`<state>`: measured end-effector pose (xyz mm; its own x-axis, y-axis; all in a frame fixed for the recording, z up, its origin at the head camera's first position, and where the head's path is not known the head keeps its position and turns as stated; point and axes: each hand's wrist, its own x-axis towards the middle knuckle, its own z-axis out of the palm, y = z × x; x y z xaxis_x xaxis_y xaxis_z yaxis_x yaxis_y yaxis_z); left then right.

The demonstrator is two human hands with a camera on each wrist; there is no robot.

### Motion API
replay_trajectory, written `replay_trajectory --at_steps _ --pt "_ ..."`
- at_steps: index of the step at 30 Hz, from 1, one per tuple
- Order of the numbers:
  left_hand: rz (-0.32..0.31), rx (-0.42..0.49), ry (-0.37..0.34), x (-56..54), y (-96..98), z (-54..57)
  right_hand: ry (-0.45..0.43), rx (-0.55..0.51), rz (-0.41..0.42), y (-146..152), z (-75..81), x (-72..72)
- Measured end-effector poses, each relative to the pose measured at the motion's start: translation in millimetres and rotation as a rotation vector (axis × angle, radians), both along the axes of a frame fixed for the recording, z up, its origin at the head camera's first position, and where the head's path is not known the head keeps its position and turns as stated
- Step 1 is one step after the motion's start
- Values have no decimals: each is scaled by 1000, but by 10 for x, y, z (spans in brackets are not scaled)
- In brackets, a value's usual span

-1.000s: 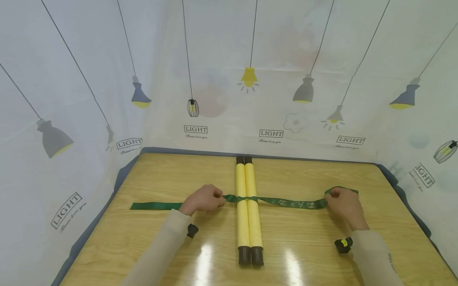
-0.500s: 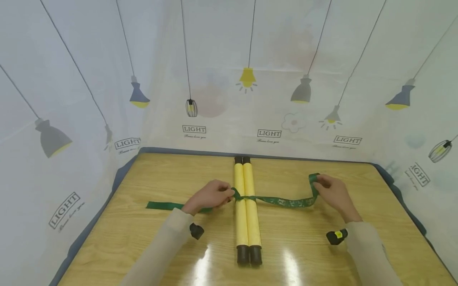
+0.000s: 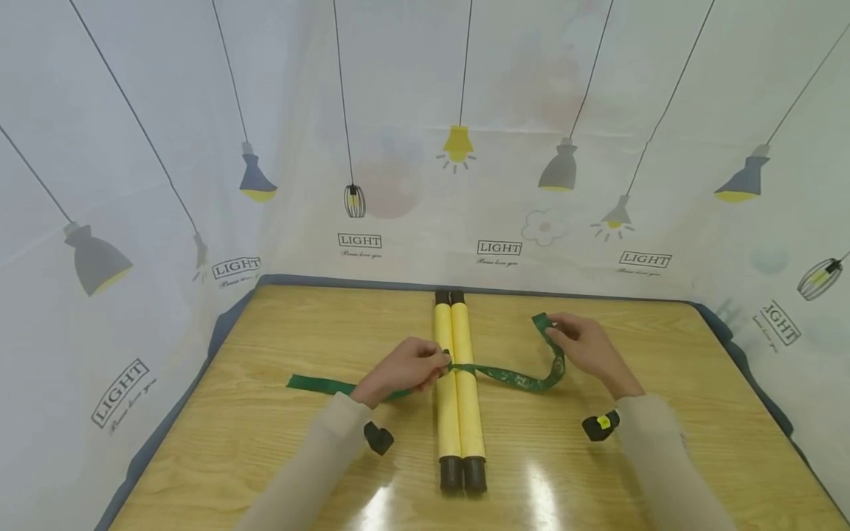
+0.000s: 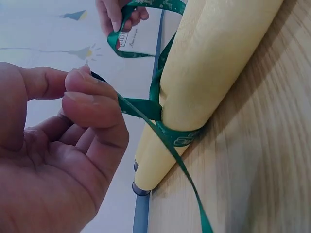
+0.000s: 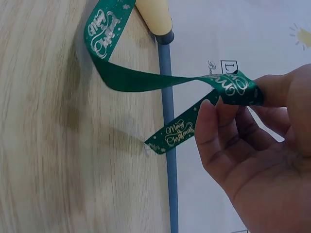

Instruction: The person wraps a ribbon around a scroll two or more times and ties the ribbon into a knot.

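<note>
Left hand (image 3: 408,366): grip pinching green ribbon (image 3: 516,378) above the yellow tubes (image 3: 468,405). Right hand (image 3: 589,351): grip pinching it near one end. Ribbon wraps both tubes on the surface (image 3: 544,435). Risk: slack right-side length could let the wrap loosen.

The left grip (image 4: 53,150) pinches a green printed ribbon (image 4: 181,138), which wraps around two pale yellow cylinders (image 4: 218,63) with dark end caps (image 4: 139,191) on the wood-grain surface (image 4: 257,145). Beyond, the right grip (image 4: 111,13) holds the ribbon near a lamp-printed backdrop (image 4: 39,39).
</note>
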<state>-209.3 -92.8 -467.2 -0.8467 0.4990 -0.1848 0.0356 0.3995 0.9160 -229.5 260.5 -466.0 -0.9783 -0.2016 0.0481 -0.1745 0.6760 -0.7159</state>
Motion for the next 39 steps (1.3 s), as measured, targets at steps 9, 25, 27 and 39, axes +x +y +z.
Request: replay_trajectory --at_steps 9,25,27,39 --pt "6 29 -9 2 72 -10 24 -29 86 -242 -13 -110" --pt "15 54 -32 13 91 -4 44 -105 230 -704 76 -353" --pt "17 57 -35 10 93 -11 41 -114 239 -779 105 -379" --pt "17 52 -49 3 97 -11 26 -90 355 -1138 131 -506"
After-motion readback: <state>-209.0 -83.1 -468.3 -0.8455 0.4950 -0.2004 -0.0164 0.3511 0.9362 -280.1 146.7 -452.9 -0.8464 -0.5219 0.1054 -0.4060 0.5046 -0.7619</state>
